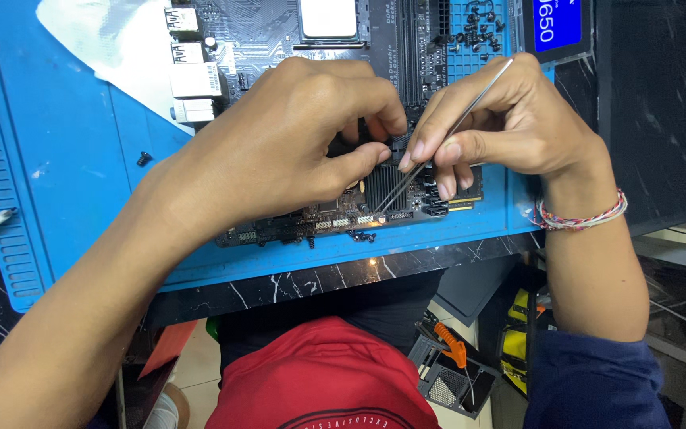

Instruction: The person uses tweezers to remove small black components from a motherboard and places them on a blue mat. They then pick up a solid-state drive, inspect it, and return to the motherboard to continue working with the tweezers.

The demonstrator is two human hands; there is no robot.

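Observation:
A black computer motherboard (279,32) lies on a blue work mat (65,151). My left hand (279,143) rests on the board's near half, thumb and fingers pinched around a small dark part that is mostly hidden. My right hand (502,119) holds thin metal tweezers (446,131) like a pen. Their tips point down-left onto the finned black heatsink (383,187) near the board's front edge. A woven bracelet circles my right wrist.
Loose black screws (474,28) sit in the mat's tray at the top right, one screw (144,158) lies on the mat at left. A blue box (557,24) stands at the top right. A silver bag (105,40) lies under the board. The marble table edge (319,278) is near me.

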